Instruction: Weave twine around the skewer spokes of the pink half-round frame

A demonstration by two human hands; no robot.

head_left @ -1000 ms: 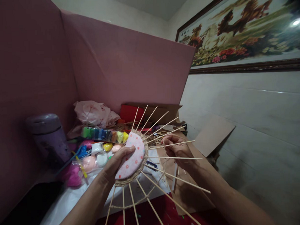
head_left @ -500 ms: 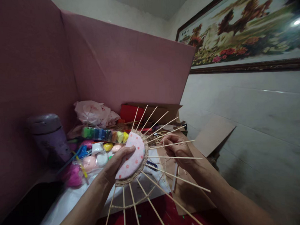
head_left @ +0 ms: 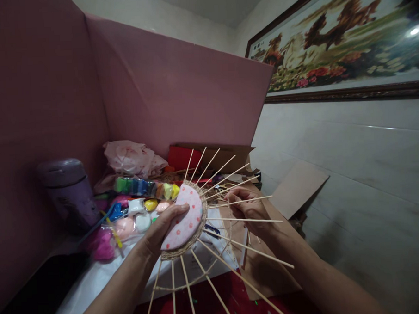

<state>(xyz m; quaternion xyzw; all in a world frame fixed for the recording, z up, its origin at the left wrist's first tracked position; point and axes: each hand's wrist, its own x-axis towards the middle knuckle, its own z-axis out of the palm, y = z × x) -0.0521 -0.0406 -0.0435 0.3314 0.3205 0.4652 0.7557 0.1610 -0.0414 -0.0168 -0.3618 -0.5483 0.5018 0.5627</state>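
A half-round pink panel with red spots (head_left: 184, 218) is held up in the middle, its curved edge bordered by a woven twine band (head_left: 202, 222). Several thin wooden sticks (head_left: 245, 219) fan out from that band. My left hand (head_left: 169, 223) grips the panel, thumb flat on its front and the other fingers hidden behind it. Among the sticks on the right, the fingers of my right hand (head_left: 246, 206) are pinched together on a thin twine (head_left: 187, 285). That twine arcs across the lower sticks and up to these fingertips. The exact pinch is partly hidden.
Bagged coloured clay (head_left: 143, 222) and a strip of clay packs (head_left: 144, 187) lie at left, beside a purple flask (head_left: 68, 191). Behind sits a crumpled pink bag (head_left: 133, 158). Brown cardboard (head_left: 266, 275) lies under my right arm. A pink partition (head_left: 178, 84) and a tiled wall (head_left: 369, 168) enclose the space.
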